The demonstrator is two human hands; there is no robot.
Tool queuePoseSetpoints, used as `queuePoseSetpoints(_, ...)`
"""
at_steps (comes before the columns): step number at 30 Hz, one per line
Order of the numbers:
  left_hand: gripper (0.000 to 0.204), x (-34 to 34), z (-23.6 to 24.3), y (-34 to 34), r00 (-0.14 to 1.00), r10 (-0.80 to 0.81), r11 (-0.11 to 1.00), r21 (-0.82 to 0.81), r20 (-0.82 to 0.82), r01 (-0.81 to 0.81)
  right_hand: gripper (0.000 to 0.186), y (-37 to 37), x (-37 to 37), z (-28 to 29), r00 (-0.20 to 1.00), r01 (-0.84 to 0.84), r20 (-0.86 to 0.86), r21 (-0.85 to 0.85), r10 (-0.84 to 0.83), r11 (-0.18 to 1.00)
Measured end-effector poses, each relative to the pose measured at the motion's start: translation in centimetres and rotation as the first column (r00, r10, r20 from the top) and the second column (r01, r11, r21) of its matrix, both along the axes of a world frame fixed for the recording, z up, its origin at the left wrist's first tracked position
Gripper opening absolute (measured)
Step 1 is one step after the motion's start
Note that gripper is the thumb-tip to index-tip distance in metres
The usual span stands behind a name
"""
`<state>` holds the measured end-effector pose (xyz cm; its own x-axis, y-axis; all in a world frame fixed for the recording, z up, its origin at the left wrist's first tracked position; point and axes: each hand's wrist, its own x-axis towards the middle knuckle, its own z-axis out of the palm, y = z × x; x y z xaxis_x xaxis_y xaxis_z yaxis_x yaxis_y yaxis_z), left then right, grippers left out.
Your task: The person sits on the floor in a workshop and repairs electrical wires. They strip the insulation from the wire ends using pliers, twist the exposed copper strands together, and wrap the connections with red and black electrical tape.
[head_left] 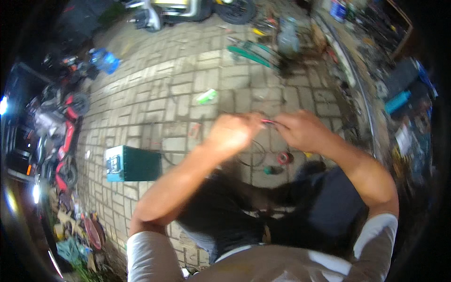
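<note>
Both my hands meet in front of my knees, above the paving. A short stretch of thin red and dark wire (pixel 268 121) shows between them. My left hand (pixel 233 133) is closed on one end, and my right hand (pixel 301 129) pinches the other; the fingertips are partly hidden and blurred. Below the hands, a dark cable (pixel 260 152) curves in a loop near the ground. Close to my feet lie a red roll of tape (pixel 283 158) and a small green roll (pixel 269 170). A dark green box-shaped block (pixel 136 163), perhaps a battery, stands left of my left forearm.
A green-and-white packet (pixel 206 97) lies ahead on the paving. Farther off are a green-edged frame (pixel 253 55), a clear plastic bottle (pixel 288 37) and a blue water jug (pixel 104 61). Red motorbikes (pixel 66 138) line the left; clutter and a teal object (pixel 397 102) fill the right.
</note>
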<state>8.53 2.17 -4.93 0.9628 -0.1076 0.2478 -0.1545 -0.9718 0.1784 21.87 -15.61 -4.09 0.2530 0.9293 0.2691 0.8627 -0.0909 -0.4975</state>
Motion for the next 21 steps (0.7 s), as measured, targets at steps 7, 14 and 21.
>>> queuePoseSetpoints(7,0.02,1.6,-1.3,-2.4,0.981,-0.049,0.999,0.01,0.188,0.048,0.012,-2.3,0.8,-0.4,0.992,0.05,-0.112,-0.008,-0.05,0.999)
queuePoseSetpoints(14,0.026,0.4,-0.9,-0.7,0.994,0.012,0.999,-0.037,0.105,-0.008,0.023,-0.8,1.8,-0.9,0.907,-0.104,-0.42,-0.114,0.046,0.988)
queuePoseSetpoints(21,0.029,-0.9,0.4,0.8,0.973,-0.097,0.984,-0.128,0.21,0.126,0.034,-1.6,3.6,-2.1,0.441,-0.252,-0.874,-0.34,-0.205,0.906)
